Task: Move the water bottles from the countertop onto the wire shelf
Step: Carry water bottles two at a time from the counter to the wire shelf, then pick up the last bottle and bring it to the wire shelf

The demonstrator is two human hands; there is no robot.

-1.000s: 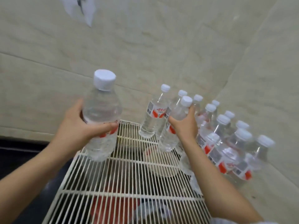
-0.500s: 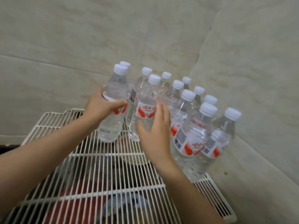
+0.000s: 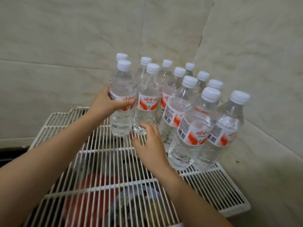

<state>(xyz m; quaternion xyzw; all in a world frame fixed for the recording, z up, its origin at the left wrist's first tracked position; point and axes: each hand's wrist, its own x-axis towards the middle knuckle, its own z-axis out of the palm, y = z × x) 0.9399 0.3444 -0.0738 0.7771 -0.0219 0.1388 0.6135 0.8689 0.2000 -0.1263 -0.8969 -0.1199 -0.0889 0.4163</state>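
While the rear ones hide behind the front row, showing little but caps, the water bottles [image 3: 188,115] stand packed on the wire shelf [image 3: 65,122], centre right, against the corner walls. The left hand [image 3: 105,104] wraps the leftmost bottle [image 3: 121,125] at its label. The right hand [image 3: 150,145], fingers loosely bent and holding nothing, touches the neighbouring bottle [image 3: 146,102] near its base. Bare wire lies lower left, with blurred red shapes [image 3: 88,190] beneath
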